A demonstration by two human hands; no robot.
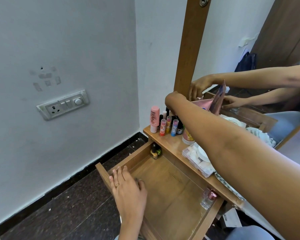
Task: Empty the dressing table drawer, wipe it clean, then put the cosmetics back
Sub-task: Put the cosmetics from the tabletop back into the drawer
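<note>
Head view: the left hand (126,186) rests flat on the drawer (164,184) rim, grip open and empty. The right hand (173,99) reaches over the bench (170,141); its grip is hidden, perhaps setting down a pink tube (202,103). The forearm could topple the crowded lipsticks (168,127). Polish bottles (155,151) and a perfume (209,199) remain inside the drawer.

Left hand (126,184) rests flat on the open drawer's (171,193) front edge; right hand (173,99) reaches a pink pouch (202,103) on the tabletop (170,144).
</note>
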